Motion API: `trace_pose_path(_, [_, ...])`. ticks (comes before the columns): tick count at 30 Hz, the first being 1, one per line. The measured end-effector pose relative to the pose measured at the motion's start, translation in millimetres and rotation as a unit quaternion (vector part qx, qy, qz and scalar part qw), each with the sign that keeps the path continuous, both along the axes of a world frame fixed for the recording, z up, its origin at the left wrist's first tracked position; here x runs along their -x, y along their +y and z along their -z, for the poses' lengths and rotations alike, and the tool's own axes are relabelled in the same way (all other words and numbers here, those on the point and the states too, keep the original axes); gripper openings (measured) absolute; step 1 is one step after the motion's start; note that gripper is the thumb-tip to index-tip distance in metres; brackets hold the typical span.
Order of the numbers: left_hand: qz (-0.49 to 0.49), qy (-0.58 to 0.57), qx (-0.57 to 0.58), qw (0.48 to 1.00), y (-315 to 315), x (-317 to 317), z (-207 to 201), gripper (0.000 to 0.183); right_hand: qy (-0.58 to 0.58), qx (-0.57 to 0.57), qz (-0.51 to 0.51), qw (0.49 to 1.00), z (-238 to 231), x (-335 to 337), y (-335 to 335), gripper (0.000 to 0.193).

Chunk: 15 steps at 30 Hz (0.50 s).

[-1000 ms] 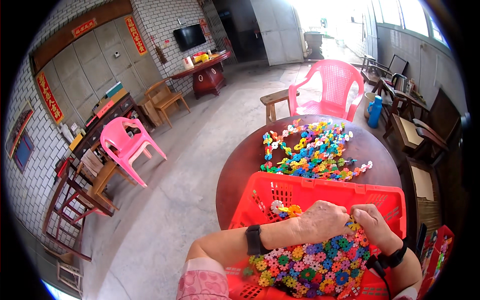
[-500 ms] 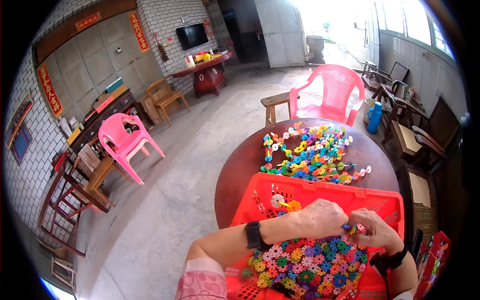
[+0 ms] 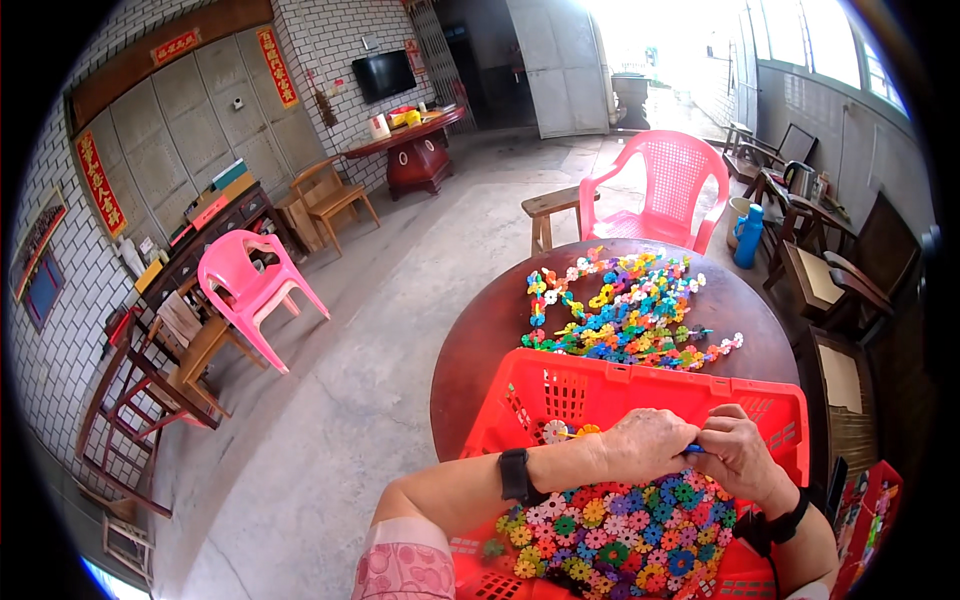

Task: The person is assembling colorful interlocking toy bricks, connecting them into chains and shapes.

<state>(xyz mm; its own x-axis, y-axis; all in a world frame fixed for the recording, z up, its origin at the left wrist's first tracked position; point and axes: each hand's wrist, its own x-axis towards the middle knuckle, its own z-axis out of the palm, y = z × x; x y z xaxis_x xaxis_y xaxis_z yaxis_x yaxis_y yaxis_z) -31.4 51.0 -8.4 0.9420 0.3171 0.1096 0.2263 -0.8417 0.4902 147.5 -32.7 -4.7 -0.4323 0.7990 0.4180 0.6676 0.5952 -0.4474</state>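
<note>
The relation that matters is how the small blue plastic piece [image 3: 693, 449] sits in the narrow gap between the two hands: just right of the left grip [image 3: 648, 443] and at the left edge of the right grip [image 3: 738, 455]. It shows as a thin sliver, its long axis running roughly side to side, from one grip toward the other, so neither hand is clearly nearer. The right grip is narrow, thumb and fingers bent together on the piece. The left is curled with its back to the camera; its fingertips are hidden, so whether it holds anything I cannot tell.

Both grips hang over the red openwork plastic crate [image 3: 690, 386]. Below and toward the body from them lies the multicoloured heap of flower-shaped plastic discs [image 3: 610, 545]. Left of the left grip, partly behind the forearm, is a white flower-shaped plastic disc [image 3: 555, 430]. Beyond both grips, past the crate's far wall, linked chains of bright plastic flower discs [image 3: 635, 315] lie on the round dark brown worktop [image 3: 475, 350]
</note>
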Motion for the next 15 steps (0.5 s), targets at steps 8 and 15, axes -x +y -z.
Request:
trace_pose_path(8, [0.107,-0.063,0.132,0.983,6,1,-9,0.024,0.15,0.092,-0.068,0.982,3,-12,3,0.024])
trace_pose_path(15, [0.007,-0.181,0.038,0.983,0,4,-18,0.019,0.199,0.206,-0.007,0.958,-2,-17,0,0.019])
